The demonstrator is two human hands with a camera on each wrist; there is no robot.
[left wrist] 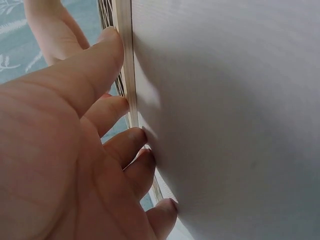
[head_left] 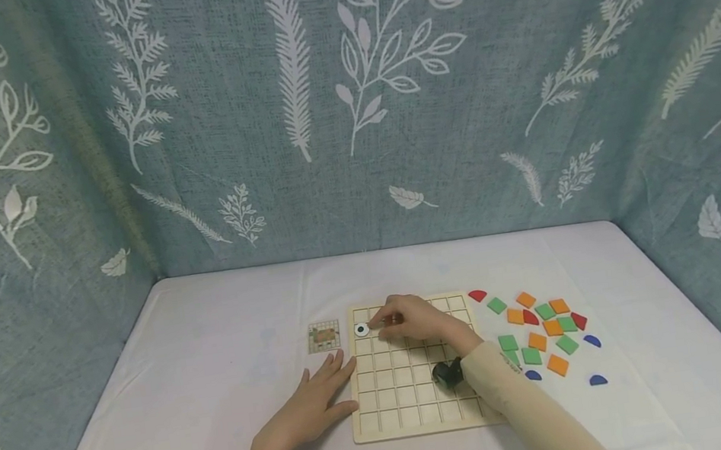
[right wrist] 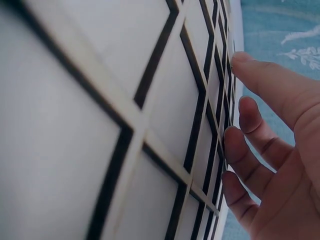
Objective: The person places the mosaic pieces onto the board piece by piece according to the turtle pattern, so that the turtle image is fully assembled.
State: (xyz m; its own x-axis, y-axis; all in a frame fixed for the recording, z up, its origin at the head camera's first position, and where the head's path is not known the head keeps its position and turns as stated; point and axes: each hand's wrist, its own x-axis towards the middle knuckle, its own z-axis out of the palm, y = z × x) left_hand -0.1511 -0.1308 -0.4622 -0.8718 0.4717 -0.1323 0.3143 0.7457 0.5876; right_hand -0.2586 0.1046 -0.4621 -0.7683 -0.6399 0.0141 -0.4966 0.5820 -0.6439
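Note:
A pale wooden grid board (head_left: 397, 398) lies on the table. In one of its upper-left cells sits a round white piece with a black dot (head_left: 361, 329), like an eye. My right hand (head_left: 415, 319) reaches over the board, its fingertips right beside this piece. In the right wrist view the thumb and fingers (right wrist: 240, 142) are apart, close to the grid, with nothing visible between them. My left hand (head_left: 316, 400) lies at the board's left edge, fingers extended. Thumb and fingertips rest along that edge (left wrist: 127, 65) in the left wrist view.
A small picture card (head_left: 324, 336) with a grid pattern lies left of the board. To the right are scattered several orange squares (head_left: 558, 365), green squares (head_left: 567, 344), red rounded pieces (head_left: 579, 320) and blue half-discs (head_left: 598, 380). A leaf-patterned curtain (head_left: 330, 206) surrounds the white table (head_left: 210, 338).

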